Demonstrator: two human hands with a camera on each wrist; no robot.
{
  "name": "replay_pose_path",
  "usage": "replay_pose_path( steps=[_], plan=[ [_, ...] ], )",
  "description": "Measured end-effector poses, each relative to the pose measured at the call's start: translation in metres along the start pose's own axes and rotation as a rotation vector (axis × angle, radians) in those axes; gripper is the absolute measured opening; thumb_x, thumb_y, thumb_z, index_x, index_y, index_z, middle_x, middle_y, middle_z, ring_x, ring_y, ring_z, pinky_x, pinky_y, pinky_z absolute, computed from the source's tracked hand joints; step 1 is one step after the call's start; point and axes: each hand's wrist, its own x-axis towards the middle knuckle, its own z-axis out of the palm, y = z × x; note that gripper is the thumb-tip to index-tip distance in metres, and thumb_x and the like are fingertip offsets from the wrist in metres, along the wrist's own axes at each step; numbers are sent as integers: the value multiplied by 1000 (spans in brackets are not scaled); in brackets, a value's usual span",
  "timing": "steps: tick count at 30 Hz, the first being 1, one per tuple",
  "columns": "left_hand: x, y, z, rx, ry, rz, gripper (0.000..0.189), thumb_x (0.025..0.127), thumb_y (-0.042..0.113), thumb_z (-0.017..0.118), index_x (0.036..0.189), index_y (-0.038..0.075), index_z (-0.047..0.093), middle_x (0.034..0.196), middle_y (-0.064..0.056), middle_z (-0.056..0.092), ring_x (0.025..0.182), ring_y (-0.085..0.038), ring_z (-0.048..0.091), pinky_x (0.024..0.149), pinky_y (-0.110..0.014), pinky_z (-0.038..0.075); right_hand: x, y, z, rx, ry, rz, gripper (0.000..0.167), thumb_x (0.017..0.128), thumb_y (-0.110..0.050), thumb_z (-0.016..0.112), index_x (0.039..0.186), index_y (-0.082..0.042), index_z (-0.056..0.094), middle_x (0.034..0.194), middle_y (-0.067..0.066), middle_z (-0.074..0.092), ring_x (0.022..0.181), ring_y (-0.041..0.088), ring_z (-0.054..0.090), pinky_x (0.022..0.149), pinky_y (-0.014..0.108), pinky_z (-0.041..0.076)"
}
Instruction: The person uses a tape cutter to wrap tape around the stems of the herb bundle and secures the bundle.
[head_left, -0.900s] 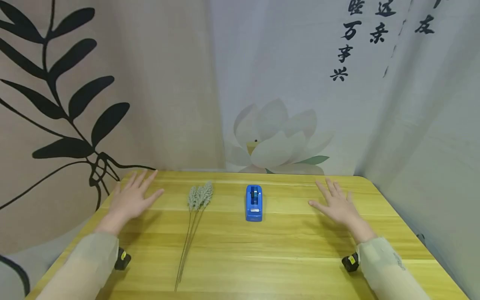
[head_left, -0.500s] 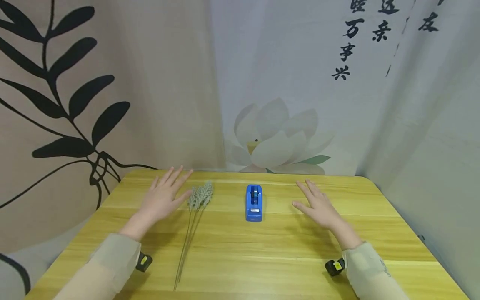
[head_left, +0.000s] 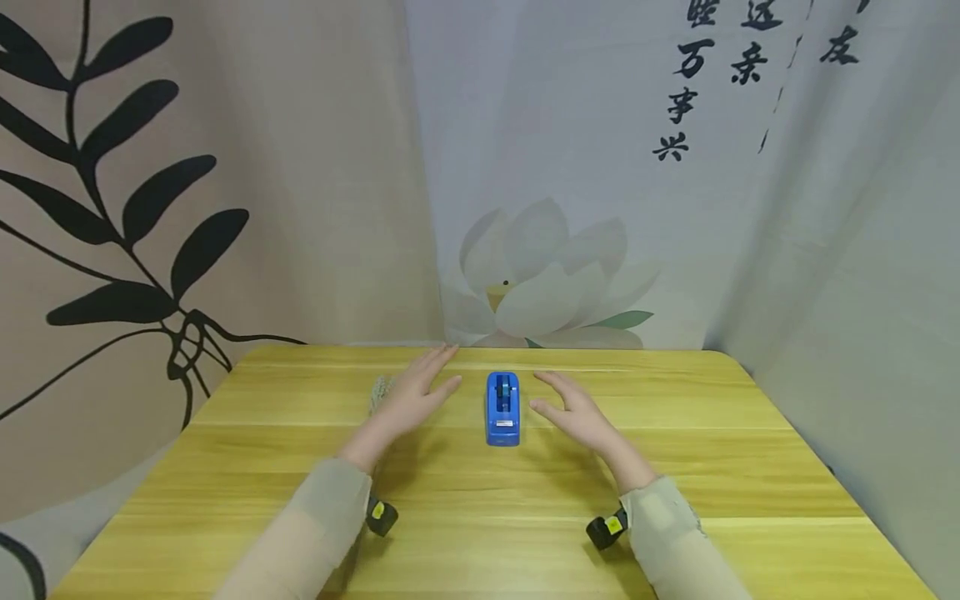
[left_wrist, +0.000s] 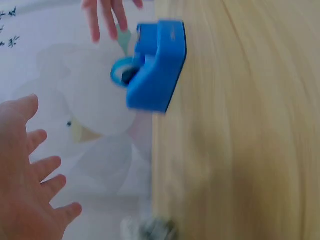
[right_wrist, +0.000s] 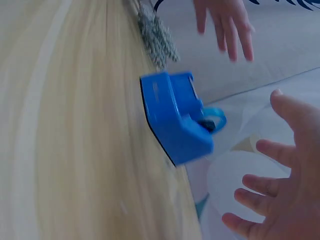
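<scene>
A blue tape dispenser (head_left: 502, 410) stands on the wooden table between the two hands, a roll of tape showing in its top. My left hand (head_left: 411, 398) hovers to its left with fingers extended, apart from it. On the other side, my right hand (head_left: 579, 417) reaches toward it, fingers spread and touching nothing. In the left wrist view the dispenser (left_wrist: 159, 65) appears beyond the left palm (left_wrist: 20, 185). A bunch of grey-green dried flower stems (right_wrist: 156, 37) lies on the table; in the head view my left arm covers most of it.
The yellow wooden table (head_left: 720, 467) ends at a back edge against a pale curtain (head_left: 330, 167) printed with leaves, a lotus and dark characters. A small black camera sits on each wrist, the left one (head_left: 381, 517) and the right one (head_left: 606, 530).
Both hands have moved inward from the table's sides toward the tape dispenser. The left hand has passed over the dried stems, which its arm now hides. The dispenser has stayed put.
</scene>
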Motion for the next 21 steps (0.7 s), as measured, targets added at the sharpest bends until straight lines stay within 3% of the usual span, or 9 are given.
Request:
replay_pose_path(
  steps=[5, 10, 13, 17, 21],
  plan=[
    [13, 9, 27, -237, 2, -65, 59, 101, 42, 47, 152, 16, 31, 156, -10, 27, 141, -34, 27, 110, -56, 21, 6, -7, 18, 147, 39, 58, 46, 98, -23, 58, 137, 0, 51, 140, 19, 49, 128, 41, 44, 102, 57, 36],
    [20, 11, 51, -439, 45, -179, 53, 101, 36, 50, 150, 18, 38, 153, -10, 34, 134, -37, 39, 105, -57, 32, 14, -6, 35, 321, 138, 239, 34, 96, -23, 60, 121, 0, 64, 115, 13, 62, 103, 30, 56, 86, 46, 48],
    [23, 11, 65, -543, 78, -236, 51, 101, 31, 51, 149, 16, 40, 151, -10, 38, 133, -37, 40, 105, -56, 33, 17, -3, 44, 421, 193, 330, 30, 95, -22, 62, 113, 2, 66, 101, 11, 62, 86, 23, 54, 72, 35, 48],
    [26, 11, 78, -647, 100, -291, 50, 101, 28, 53, 148, 15, 41, 151, -8, 39, 135, -35, 38, 106, -56, 30, 17, -1, 52, 497, 203, 370, 28, 93, -19, 63, 105, 5, 66, 82, 8, 58, 62, 16, 46, 53, 25, 40],
    [24, 10, 87, -696, 115, -307, 49, 101, 27, 52, 147, 15, 42, 150, -9, 40, 134, -37, 39, 105, -57, 32, 15, 0, 57, 483, 185, 380, 27, 92, -21, 64, 99, 5, 68, 71, 5, 54, 54, 12, 42, 48, 23, 36]
  ],
)
